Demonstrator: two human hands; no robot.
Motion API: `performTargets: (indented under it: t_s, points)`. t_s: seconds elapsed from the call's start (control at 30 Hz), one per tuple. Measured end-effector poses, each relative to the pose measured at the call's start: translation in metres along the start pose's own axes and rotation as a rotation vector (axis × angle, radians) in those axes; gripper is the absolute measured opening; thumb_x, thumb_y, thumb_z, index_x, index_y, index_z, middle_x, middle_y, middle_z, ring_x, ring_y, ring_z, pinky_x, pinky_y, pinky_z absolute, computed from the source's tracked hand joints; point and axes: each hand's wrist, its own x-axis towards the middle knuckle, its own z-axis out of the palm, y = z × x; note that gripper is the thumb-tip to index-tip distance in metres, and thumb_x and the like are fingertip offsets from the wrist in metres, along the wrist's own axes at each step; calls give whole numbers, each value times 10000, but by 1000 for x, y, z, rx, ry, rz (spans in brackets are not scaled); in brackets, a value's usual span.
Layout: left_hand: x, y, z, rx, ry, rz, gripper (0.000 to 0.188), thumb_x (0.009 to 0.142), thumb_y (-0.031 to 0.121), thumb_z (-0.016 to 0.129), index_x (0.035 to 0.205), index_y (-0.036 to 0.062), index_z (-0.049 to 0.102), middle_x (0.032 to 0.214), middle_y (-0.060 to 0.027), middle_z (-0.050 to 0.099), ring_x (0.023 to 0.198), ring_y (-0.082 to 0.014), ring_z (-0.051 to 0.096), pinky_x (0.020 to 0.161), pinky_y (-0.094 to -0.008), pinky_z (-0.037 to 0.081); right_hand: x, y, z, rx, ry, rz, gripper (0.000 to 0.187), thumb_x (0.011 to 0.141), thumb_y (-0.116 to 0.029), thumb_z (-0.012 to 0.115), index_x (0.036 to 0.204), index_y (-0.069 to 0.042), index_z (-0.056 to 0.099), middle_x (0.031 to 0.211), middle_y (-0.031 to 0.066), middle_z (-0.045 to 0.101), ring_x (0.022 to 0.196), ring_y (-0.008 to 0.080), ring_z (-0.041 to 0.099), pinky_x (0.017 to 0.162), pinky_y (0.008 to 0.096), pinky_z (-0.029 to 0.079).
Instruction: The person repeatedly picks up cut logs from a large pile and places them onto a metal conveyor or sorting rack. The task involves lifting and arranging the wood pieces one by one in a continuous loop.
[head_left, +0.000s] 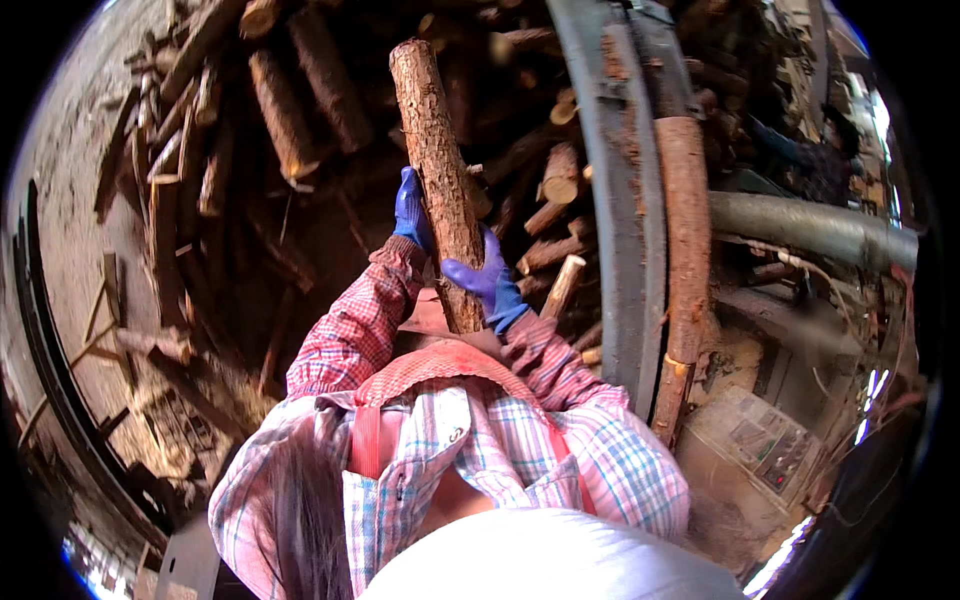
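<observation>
A thick log (437, 140) with rough brown bark stands out in front of my body, its near end close to my apron. My left hand (412, 212), in a blue-purple glove, presses against the log's left side, with part of the palm hidden behind the bark. Lower down, my right hand (488, 278) in a matching glove grips the right side, its thumb lying across the bark. The log is held between both hands. To the right, another long log (687, 220) lies along a grey metal rail (625, 200).
A heap of cut logs (560, 172) spreads ahead, with more logs (283, 115) at the far left. A grey pipe (810, 225) runs off to the right. Near it is another person (828, 165). A box with a control panel (755, 440) sits at the lower right.
</observation>
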Motion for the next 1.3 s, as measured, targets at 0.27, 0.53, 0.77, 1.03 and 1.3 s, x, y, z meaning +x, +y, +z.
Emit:
performTargets:
  t_s: [0.27, 0.53, 0.77, 1.03, 1.3]
  points:
    - [-19, -29, 242, 883, -706, 564, 617, 951, 394, 663, 1349, -55, 518, 1332, -158, 599, 1235, -243, 554, 1074, -344, 416, 60, -113, -204, 23, 260, -535, 702, 765, -244, 863, 1339, -6, 536, 1217, 107, 652, 1102, 235, 630, 961, 369, 511]
    - [-42, -5, 93, 1279, -162, 351, 569, 912, 343, 732, 1301, -38, 567, 1167, -108, 652, 1027, -169, 621, 942, -307, 490, 218, -177, -381, -710, 599, -611, 844, 705, -381, 892, 1343, 23, 515, 1217, 190, 647, 1076, 299, 637, 942, 395, 519]
    - [-257, -3, -246, 908, 771, 353, 262, 940, 289, 686, 919, 29, 696, 767, 12, 623, 689, -116, 564, 613, -295, 470, 300, -56, -467, -1028, 544, -233, 765, 635, -470, 917, 1166, 3, 636, 1042, 148, 711, 882, 287, 658, 794, 442, 538]
    - [-381, -119, -364, 194, 1113, 190, 428, 881, 470, 683, 1113, 111, 671, 906, -86, 665, 670, -202, 568, 604, -338, 444, 260, -103, -398, -1197, 538, -207, 729, 743, -487, 830, 1221, 20, 617, 1156, 179, 683, 988, 296, 650, 885, 437, 529]
    - [-427, -66, -447, 189, 1059, 104, 601, 853, 528, 694, 1222, 56, 646, 1138, -158, 681, 819, -252, 639, 645, -399, 477, 188, -71, -236, -1101, 434, 251, 802, 742, -546, 810, 1273, 19, 605, 1225, 179, 667, 982, 302, 652, 887, 448, 537]
